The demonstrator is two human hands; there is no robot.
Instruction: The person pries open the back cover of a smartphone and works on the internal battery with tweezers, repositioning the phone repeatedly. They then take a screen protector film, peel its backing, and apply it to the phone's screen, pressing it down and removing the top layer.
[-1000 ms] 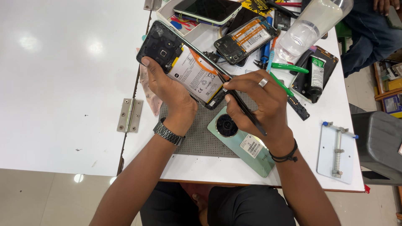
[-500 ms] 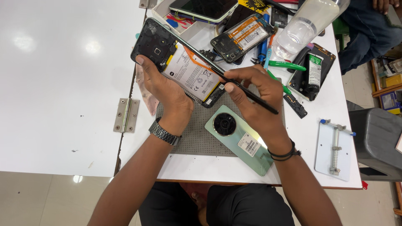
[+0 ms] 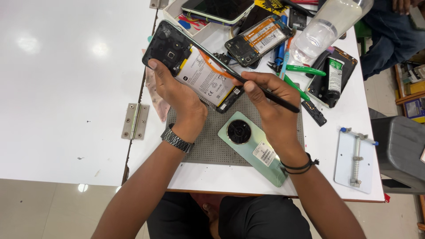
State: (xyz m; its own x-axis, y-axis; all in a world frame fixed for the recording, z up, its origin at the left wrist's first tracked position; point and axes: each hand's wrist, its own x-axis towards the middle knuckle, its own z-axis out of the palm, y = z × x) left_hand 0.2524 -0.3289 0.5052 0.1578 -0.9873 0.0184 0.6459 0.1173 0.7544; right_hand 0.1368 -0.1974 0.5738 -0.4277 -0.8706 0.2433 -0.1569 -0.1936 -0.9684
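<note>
The left hand [image 3: 177, 90] gripped an opened smartphone [image 3: 192, 71], fingers wrapped under it and thumb along its left edge, holding it tilted above the bench [image 3: 327, 146] with its white battery and dark camera end facing up. The right hand [image 3: 270, 102] was pinched around a thin black pry tool [image 3: 270, 94], whose tip met the phone's right edge near its lower corner. A metal watch [image 3: 176, 140] sat on the left wrist and a black band [image 3: 301, 166] on the right.

Beneath both hands lay a grey work mat [image 3: 208, 141]. On it, just near of the right hand, rested a mint-green phone back cover [image 3: 250, 146] with a round black camera ring, partly hidden by the right wrist.

Farther away, a second opened phone [image 3: 259, 40] lay with its battery showing, and a phone with a dark screen [image 3: 217, 9] sat beyond it. To the right were green-handled tweezers [image 3: 305, 70], a clear plastic bottle [image 3: 327, 26] and a black tube with a green cap [image 3: 334, 79] lying on a dark phone frame. A pale blue clamp plate [image 3: 356, 161] lay at the near right edge of the bench. A metal hinge [image 3: 135, 121] sat on the left.
</note>
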